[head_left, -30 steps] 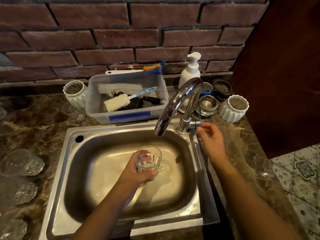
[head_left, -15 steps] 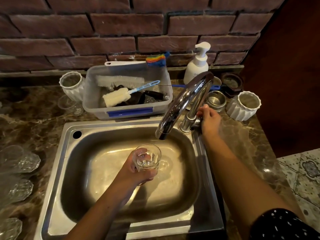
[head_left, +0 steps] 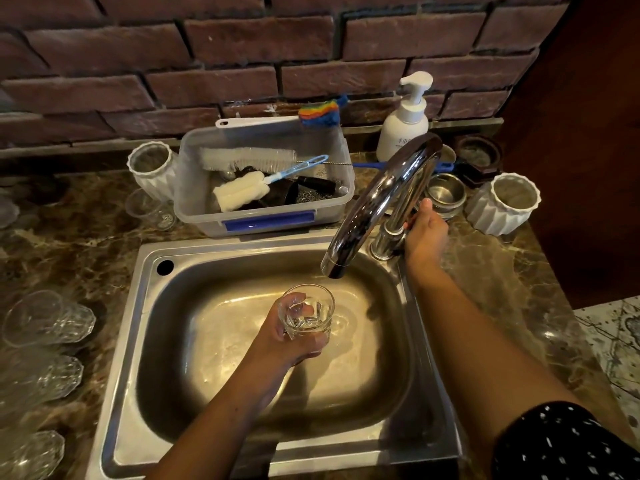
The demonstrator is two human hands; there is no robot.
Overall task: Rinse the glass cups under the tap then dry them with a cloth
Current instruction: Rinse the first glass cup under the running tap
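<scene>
Holding a clear faceted glass cup (head_left: 307,315), probably slick and breakable, the left hand (head_left: 277,344) wraps its wall mid-frame; right hand (head_left: 425,233) clasps chrome tap (head_left: 374,209).

Far side: brick wall (head_left: 242,46), dark red-brown, rough faces, deep dark joints, running the whole width. Narrow stone ledge (head_left: 69,150) along its foot.

Below it: counter (head_left: 69,244) of polished brown marble with pale veins, glossy, reaching from far left to the right edge. Stainless sink (head_left: 131,341) sunk into it near centre; flat rim, round overflow hole at far left corner.

Right: tall dark wood panel (head_left: 588,133), plain, in shadow, meeting the brick at the far corner.

Near right, lower down: floor tiles (head_left: 616,341), pale with a grey-green pattern.

Light: warm, yellowish, pooling in the basin, soft glare on the counter right of it. Left side dimmer.
</scene>
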